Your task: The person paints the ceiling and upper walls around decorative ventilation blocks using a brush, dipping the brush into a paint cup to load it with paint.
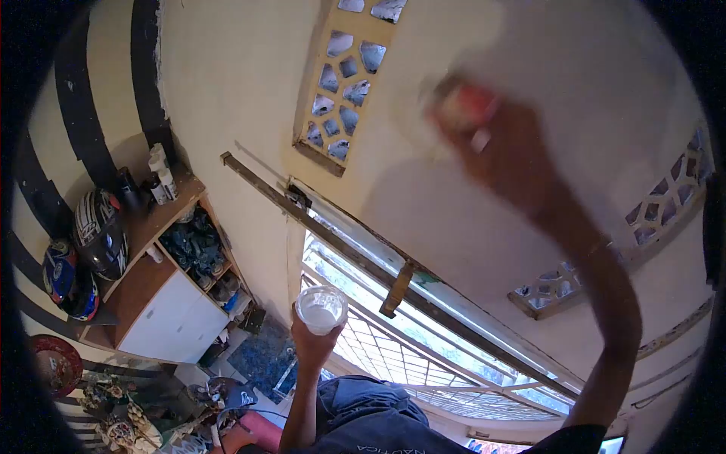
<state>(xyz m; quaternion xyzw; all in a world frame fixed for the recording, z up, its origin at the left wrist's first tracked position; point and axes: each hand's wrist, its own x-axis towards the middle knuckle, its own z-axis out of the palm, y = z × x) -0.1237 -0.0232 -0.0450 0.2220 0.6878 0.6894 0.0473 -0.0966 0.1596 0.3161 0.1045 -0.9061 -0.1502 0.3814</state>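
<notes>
My left hand [312, 342] is wrapped round a clear plastic cup [321, 309] with white stuff in it, held upright below the window's wooden rail. High on the right, my right hand [508, 155] is raised against the pale wall [408, 121], its fingers closed round a small red object [475, 104]. Motion blurs that hand and the object, so its exact kind and whether it touches the wall cannot be made out.
A wooden rail [333, 228] crosses above the barred window [401, 356]. Patterned vent blocks [340, 76] pierce the wall. At left, two helmets [100, 234] and bottles [160, 174] sit on a cabinet [178, 314]; assorted items lie on the floor below.
</notes>
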